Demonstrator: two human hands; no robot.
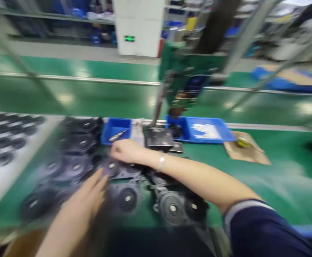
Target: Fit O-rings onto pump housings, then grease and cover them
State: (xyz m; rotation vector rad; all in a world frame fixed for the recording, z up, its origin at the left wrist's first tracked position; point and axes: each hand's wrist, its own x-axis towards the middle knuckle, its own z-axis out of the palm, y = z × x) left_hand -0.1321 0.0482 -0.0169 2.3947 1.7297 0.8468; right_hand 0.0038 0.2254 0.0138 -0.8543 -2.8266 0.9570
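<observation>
Nearest, at the lower edge, a dark grey twin-disc housing with pale round hubs lay on the glossy green bench, right of the left hand. That hand's fingers were straight and close together, their tips at the left end of a dark, flat plate with round discs; blur hid whether they pressed or gripped it. The plate's long axis ran roughly left to right, across the line of the left fingers and just ahead of them.

The right hand was curled at the plate's far edge, its forearm reaching in from the right; I could not tell whether its fingers were clamped on anything. Both hands were close to the plate, neither clearly nearer.

Beyond the right knuckles, a slim silvery tool lay slanted in a small blue plastic tray. Farther off stood a white pillar.
</observation>
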